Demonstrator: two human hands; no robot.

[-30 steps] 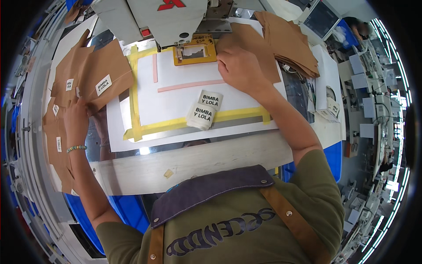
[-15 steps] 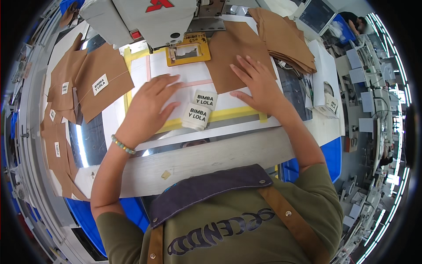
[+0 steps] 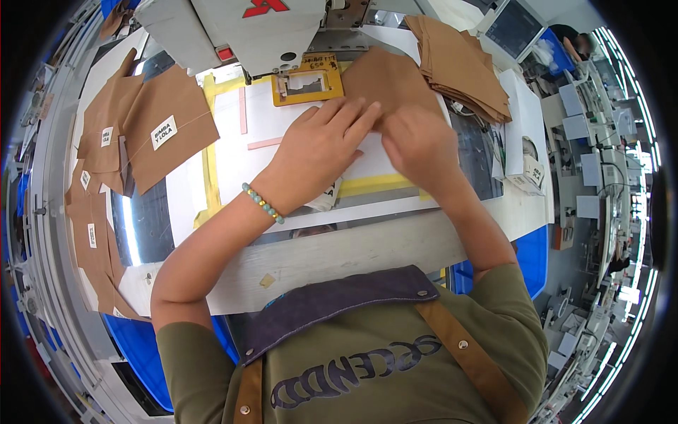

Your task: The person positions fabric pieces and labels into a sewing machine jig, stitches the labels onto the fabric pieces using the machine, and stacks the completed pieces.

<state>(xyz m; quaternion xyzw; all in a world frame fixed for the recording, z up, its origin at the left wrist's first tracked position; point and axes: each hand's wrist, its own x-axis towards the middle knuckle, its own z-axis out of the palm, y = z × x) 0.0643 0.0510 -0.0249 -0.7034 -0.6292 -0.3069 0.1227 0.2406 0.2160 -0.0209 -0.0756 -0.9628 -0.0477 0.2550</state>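
A brown fabric piece (image 3: 388, 74) lies under the sewing machine's right side, slightly blurred. My right hand (image 3: 421, 145) is closed at its near edge, fingers curled over the material; the fingertips are partly hidden. Stretched out flat, my left hand (image 3: 314, 148) reaches across the white sheet (image 3: 236, 159), its fingertips at the piece's near left corner. White printed labels (image 3: 326, 201) show only in part below my left palm. Just beyond that hand sits the yellow clamp frame (image 3: 308, 83) of the sewing machine (image 3: 240, 32).
Brown pieces with white labels (image 3: 169, 131) lie at the left, joined by a thread. A stack of plain brown pieces (image 3: 462, 71) rests at the back right, near a white box (image 3: 526, 173). Yellow tape (image 3: 210, 169) borders the sheet, and pink strips (image 3: 244, 109) mark it.
My left hand has moved right, over the labels, to the brown piece. My right hand has gone from spread flat on the piece to curled at its near edge.
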